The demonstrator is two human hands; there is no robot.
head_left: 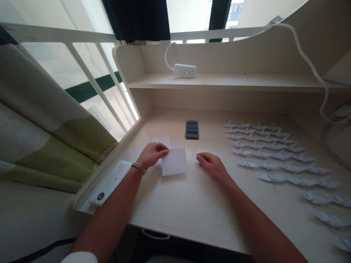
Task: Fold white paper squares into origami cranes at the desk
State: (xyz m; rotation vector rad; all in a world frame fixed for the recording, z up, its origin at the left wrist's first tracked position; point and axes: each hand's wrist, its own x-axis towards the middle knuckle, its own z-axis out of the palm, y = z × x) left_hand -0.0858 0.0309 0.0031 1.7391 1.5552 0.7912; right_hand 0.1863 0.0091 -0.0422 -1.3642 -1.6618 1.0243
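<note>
Single head-worn view, close over desk (181, 208), facing forward and down toward hands (150, 155).

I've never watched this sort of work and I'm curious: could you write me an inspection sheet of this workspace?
Surface: pale desk
Job's things: white square sheet; more paper behind it; folded paper birds in rows at right
Clutter: dark rectangular item, blurred; white box at left edge
Grips: left grip pinches the sheet; right grip is apart from it, curled, nothing seen in it
Cables: white cord at the power strip; white cable hanging at right
Surroundings: shelf, dark curtain, patterned curtain, window
</note>
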